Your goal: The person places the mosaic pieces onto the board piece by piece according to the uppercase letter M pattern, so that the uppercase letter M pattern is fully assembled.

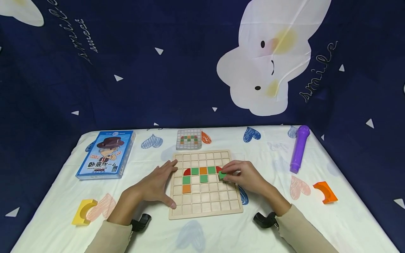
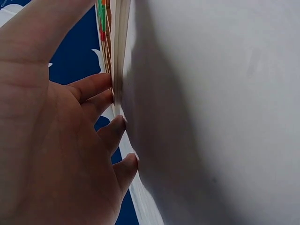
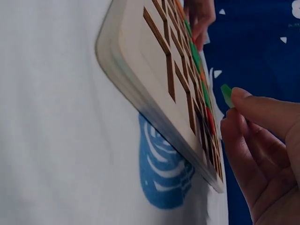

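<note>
A wooden grid board [image 1: 218, 206] lies on the table with red, green and orange tiles set in several of its squares. My right hand [image 1: 248, 177] pinches a green square tile [image 1: 222, 175] between thumb and fingertips, over the board's right side, just below a red rounded tile. In the right wrist view the green tile [image 3: 227, 95] is tilted and clear of the board. My left hand [image 1: 155, 186] rests spread along the board's left edge, thumb near the lower corner. The left wrist view shows its fingertips [image 2: 118, 123] right at the board's side.
Behind the board lies a small pattern card [image 1: 189, 147] showing coloured squares. A blue game box [image 1: 107, 154] is at the left, with a yellow arch block [image 1: 81, 212] nearer. To the right are a purple microphone-shaped toy [image 1: 299, 149] and an orange arch block [image 1: 329, 194].
</note>
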Demonstrator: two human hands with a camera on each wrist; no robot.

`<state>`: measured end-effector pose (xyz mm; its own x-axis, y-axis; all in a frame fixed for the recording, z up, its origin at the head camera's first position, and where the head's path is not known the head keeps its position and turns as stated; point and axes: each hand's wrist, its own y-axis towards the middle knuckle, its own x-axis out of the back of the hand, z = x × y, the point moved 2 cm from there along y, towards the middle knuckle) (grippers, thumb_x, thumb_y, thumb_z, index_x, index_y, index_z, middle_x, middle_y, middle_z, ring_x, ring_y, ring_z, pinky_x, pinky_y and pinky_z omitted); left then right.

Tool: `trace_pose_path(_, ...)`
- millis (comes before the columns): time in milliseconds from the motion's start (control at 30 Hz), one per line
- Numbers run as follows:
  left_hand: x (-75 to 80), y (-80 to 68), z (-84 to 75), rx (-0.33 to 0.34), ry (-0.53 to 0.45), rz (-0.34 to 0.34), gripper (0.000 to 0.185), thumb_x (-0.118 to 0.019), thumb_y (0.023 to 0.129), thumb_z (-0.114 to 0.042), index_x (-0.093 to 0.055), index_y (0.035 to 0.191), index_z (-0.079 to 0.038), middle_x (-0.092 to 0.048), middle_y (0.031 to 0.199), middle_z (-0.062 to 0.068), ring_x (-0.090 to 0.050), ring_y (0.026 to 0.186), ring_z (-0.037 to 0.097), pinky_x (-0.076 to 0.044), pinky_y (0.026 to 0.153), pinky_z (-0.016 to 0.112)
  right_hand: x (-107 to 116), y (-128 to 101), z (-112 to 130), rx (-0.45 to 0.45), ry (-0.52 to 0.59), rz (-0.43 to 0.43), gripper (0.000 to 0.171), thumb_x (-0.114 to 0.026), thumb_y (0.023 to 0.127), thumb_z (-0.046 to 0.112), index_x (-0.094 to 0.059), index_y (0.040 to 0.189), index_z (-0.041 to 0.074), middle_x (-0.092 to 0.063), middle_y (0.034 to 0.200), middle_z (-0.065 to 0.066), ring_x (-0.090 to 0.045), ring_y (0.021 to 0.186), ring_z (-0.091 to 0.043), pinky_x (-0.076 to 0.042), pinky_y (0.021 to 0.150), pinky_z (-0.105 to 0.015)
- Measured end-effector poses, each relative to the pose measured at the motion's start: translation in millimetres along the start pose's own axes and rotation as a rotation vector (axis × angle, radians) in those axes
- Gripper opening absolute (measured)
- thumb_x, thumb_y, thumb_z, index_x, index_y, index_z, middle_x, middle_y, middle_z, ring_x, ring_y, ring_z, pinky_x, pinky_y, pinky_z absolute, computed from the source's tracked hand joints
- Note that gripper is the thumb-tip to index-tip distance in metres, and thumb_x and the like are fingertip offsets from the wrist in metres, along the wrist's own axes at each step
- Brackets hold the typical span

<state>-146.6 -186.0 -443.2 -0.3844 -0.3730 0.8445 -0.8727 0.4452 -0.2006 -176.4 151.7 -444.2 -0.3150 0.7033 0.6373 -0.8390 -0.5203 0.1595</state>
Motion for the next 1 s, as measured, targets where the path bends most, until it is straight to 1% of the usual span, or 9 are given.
trace_pose_path(100, 0.2, 0.1, 0.0, -0.003, -0.002, 0.004, 0.132, -0.094, 0.05, -0.065, -0.039, 0.153, -0.003, -0.019, 0.173, 0.012, -0.014, 0.161, 0.039, -0.017, 0.13, 0.064, -2.9, 1.8, 0.2, -0.006, -0.016, 0.012, 0.019, -0.083, 0.086, 0.019, -0.081, 0.103, 0.014, -0.077, 0.111, -0.001, -0.069, 0.098, -0.01, -0.058, 0.072, -0.019)
trace_pose_path(200, 0.2, 0.5, 0.2, -0.001, -0.004, 0.006, 0.132, -0.094, 0.05, -0.065, -0.039, 0.153, -0.003, -0.019, 0.173, 0.011, -0.014, 0.161, 0.039, -0.017, 0.13, 0.063, -5.0, 2.9, -0.2, -0.016, -0.037, 0.027, 0.019, -0.082, 0.086, 0.019, -0.081, 0.104, 0.014, -0.078, 0.111, -0.001, -0.07, 0.101, -0.014, -0.058, 0.074, -0.019)
trace_pose_path(367, -0.5, 0.8, 0.8, -0.001, -0.002, 0.007, 0.131, -0.094, 0.05, -0.065, -0.039, 0.152, -0.003, -0.019, 0.173, 0.011, -0.013, 0.161, 0.038, -0.016, 0.13, 0.063, -7.5, 3.3, -0.3, -0.016, -0.075, 0.047, 0.019, -0.081, 0.086, 0.015, -0.081, 0.105, 0.012, -0.078, 0.112, -0.002, -0.072, 0.107, -0.019, -0.06, 0.082, -0.022)
trace_pose_path(500, -0.6, 0.5, 1.1, -0.001, 0.0, 0.008, 0.132, -0.094, 0.05, -0.065, -0.039, 0.153, -0.003, -0.019, 0.173, 0.011, -0.014, 0.161, 0.038, -0.017, 0.13, 0.063, -8.5, 4.2, -0.2, -0.003, -0.109, 0.055, 0.019, -0.081, 0.087, 0.015, -0.081, 0.106, 0.012, -0.078, 0.112, -0.001, -0.073, 0.109, -0.019, -0.061, 0.09, -0.026)
trace_pose_path(600, 0.0, 0.9, 1.0, -0.007, -0.001, 0.005, 0.132, -0.094, 0.05, -0.065, -0.039, 0.153, -0.003, -0.019, 0.173, 0.01, -0.014, 0.161, 0.038, -0.017, 0.13, 0.062, -8.5, 6.0, 0.8, 0.015, -0.128, 0.057, 0.019, -0.081, 0.087, 0.015, -0.081, 0.105, 0.012, -0.078, 0.111, 0.0, -0.073, 0.108, -0.019, -0.061, 0.093, -0.029)
trace_pose_path(800, 2.8, 2.5, 0.4, -0.03, -0.011, -0.002, 0.133, -0.095, 0.051, -0.063, -0.038, 0.154, -0.002, -0.02, 0.172, 0.012, -0.014, 0.161, 0.04, -0.017, 0.129, 0.064, -6.9, 7.6, 1.5, 0.034, -0.144, 0.049, 0.016, -0.082, 0.086, 0.015, -0.081, 0.101, 0.012, -0.076, 0.107, 0.002, -0.071, 0.101, -0.014, -0.06, 0.085, -0.024)
trace_pose_path(867, 3.1, 2.1, -0.1, -0.027, -0.013, 0.0, 0.133, -0.095, 0.051, -0.062, -0.038, 0.154, -0.002, -0.02, 0.172, 0.011, -0.014, 0.161, 0.04, -0.017, 0.129, 0.064, -7.0, 7.9, 1.3, 0.031, -0.14, 0.05, 0.016, -0.082, 0.085, 0.015, -0.081, 0.101, 0.012, -0.075, 0.105, 0.003, -0.07, 0.098, -0.012, -0.059, 0.082, -0.022)
trace_pose_path(1000, 2.5, 0.5, -1.3, -0.008, -0.01, 0.008, 0.132, -0.095, 0.05, -0.063, -0.038, 0.154, -0.002, -0.019, 0.173, 0.011, -0.014, 0.161, 0.04, -0.017, 0.13, 0.063, -8.6, 8.3, 0.6, 0.023, -0.121, 0.062, 0.014, -0.082, 0.085, 0.015, -0.081, 0.099, 0.014, -0.075, 0.103, 0.004, -0.069, 0.096, -0.01, -0.059, 0.082, -0.022)
